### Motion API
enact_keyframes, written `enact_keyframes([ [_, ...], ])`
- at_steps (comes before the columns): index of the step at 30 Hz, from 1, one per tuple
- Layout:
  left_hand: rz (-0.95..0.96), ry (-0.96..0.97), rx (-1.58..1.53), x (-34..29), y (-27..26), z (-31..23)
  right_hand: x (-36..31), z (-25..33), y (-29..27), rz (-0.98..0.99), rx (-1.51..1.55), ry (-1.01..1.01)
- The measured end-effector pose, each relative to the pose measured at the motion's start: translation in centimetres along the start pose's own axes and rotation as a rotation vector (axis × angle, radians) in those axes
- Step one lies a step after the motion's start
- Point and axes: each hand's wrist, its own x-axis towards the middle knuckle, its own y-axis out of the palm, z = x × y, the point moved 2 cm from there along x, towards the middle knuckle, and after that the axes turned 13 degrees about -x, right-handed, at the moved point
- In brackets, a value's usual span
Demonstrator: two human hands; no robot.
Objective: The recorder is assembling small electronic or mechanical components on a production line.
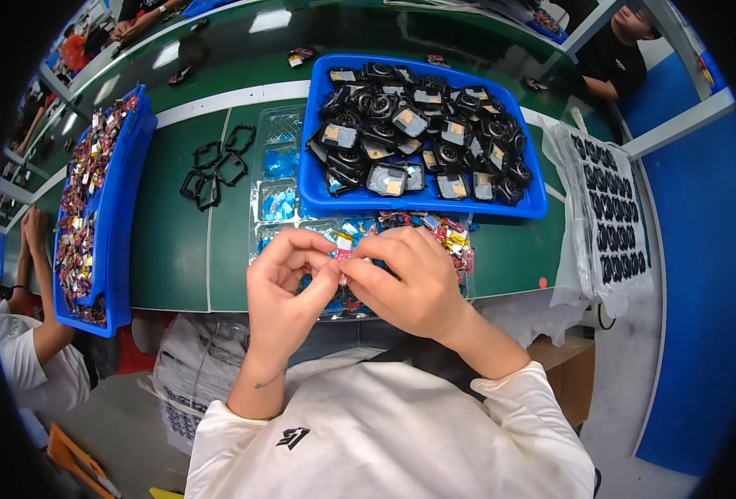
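Just above the near edge of the green bench, my left hand and my right hand meet fingertip to fingertip. Between them they pinch a small red circuit board with a white and yellow part at its top; the fingers cover much of it. Beneath the hands lies a clear plastic tray with compartments, some containing small blue pieces. More red boards with yellow and white bits are heaped beside and under my right hand.
Beyond my hands stands a blue bin full of black watch-like cases. Several black frames lie left of the tray. Another blue bin of small boards is at far left, near a co-worker's arms. At right is a white sheet of black parts.
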Motion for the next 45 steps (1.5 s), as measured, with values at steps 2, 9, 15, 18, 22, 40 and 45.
enact_keyframes([
  [2, 0.038, 0.012, 0.032, -0.1, 0.3, -0.1, 0.0, -0.2, -0.2, -0.003, 0.031, 0.012],
  [9, 0.213, -0.139, -0.029, 0.3, -0.2, -0.2, -1.0, -1.2, -0.8, 0.192, 0.650, 0.438],
  [15, 0.343, 0.003, 0.018, 0.1, -0.4, -0.8, -1.4, -1.1, -1.0, 0.231, 1.172, 0.703],
  [18, 0.384, 0.111, 0.054, 0.3, 0.1, -1.0, -1.5, -1.3, -1.0, 0.200, 1.283, 0.776],
  [22, 0.362, 0.202, 0.139, 0.2, 0.1, -0.8, -1.2, -1.1, -1.1, 0.237, 1.354, 0.817],
  [40, 0.102, 0.156, -0.003, 1.1, 0.7, -1.0, 0.0, -1.5, -1.1, 0.335, 1.523, 1.003],
  [45, -0.015, 0.225, 0.074, 0.8, 1.0, -1.2, -0.6, -4.3, -1.4, -0.047, 0.614, 0.538],
])
